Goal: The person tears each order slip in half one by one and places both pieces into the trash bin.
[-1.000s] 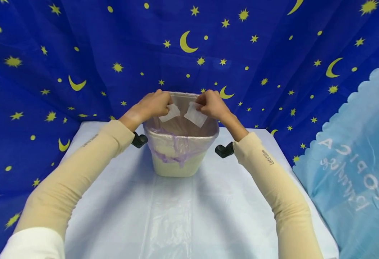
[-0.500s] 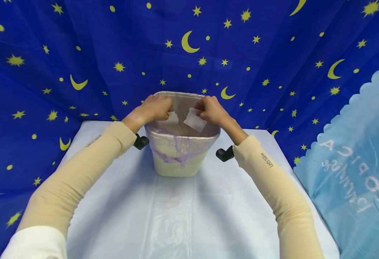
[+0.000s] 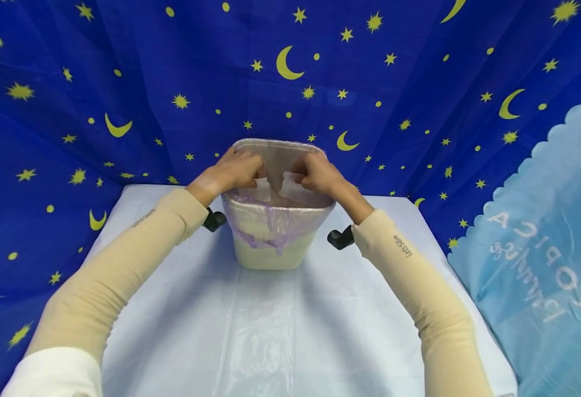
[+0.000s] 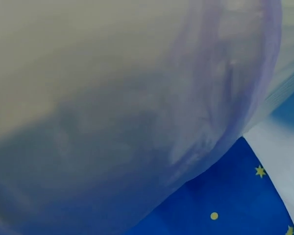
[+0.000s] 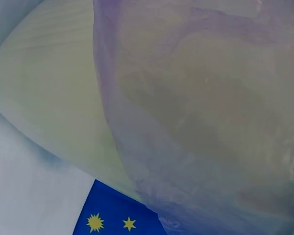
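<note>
A cream waste bin (image 3: 267, 259) stands upright, with a translucent purple bin liner (image 3: 277, 223) folded over its rim. My left hand (image 3: 238, 170) reaches over the bin's left rim and pinches a white piece of tissue (image 3: 260, 192) inside the opening. Over the right rim, my right hand (image 3: 319, 175) pinches another white piece of tissue (image 3: 296, 190); its fingertips are partly hidden. The two pieces hang close together, their lower parts behind the front rim. Both wrist views are filled by the liner (image 4: 225, 98) and the bin wall (image 5: 54, 93); neither shows a hand.
The bin sits near the back of a table with a white cover (image 3: 181, 331). Behind it hangs a blue curtain (image 3: 196, 55) with yellow moons and stars. A light blue printed cloth (image 3: 543, 264) hangs at the right. Black wrist mounts (image 3: 341, 238) flank the bin.
Both hands have sunk lower into the bin's opening, taking the tissue pieces down with them. The right hand has moved slightly left, and the pieces are closer together. The bin stays put.
</note>
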Motion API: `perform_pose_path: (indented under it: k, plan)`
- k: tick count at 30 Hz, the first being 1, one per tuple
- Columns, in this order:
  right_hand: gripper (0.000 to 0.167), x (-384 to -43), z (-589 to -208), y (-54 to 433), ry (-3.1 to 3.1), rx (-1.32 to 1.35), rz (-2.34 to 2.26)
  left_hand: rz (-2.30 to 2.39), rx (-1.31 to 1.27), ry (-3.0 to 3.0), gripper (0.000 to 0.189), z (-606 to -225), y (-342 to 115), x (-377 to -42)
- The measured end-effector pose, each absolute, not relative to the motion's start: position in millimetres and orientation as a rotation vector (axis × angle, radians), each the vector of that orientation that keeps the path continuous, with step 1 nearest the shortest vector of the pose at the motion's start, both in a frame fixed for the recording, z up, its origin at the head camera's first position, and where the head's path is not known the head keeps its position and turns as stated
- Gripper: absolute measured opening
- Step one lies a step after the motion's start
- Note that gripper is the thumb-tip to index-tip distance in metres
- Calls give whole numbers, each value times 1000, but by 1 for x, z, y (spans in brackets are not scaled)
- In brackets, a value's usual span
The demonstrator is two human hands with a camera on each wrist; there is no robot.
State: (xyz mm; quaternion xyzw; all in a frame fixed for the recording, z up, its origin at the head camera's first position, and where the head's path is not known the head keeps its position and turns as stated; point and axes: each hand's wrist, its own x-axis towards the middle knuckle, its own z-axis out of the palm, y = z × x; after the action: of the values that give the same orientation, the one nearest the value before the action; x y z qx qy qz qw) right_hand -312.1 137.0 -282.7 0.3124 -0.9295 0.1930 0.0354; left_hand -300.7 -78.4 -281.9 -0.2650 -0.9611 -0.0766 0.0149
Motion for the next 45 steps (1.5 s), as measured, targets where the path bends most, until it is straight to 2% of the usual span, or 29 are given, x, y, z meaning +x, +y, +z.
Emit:
perform_pose_path:
  k: [8, 15, 21, 39, 45]
  plan:
    - [9, -314, -287, 135, -2867, 979, 530, -234, -814, -3036, 22, -283, -77, -301]
    - [8, -310, -290, 134, -2859, 1019, 546, -247, -848, -3021, 21, -288, -77, -301]
    - [6, -309, -291, 133, -2866, 1002, 506, -239, -842, -3025, 12, -288, -76, -299]
    - [6, -306, -295, 133, -2947, 917, 479, -273, -854, -3028, 12, -291, -75, -297]
    - [6, -306, -295, 134, -2960, 905, 465, -267, -877, -3016, 26, -291, -74, -297]
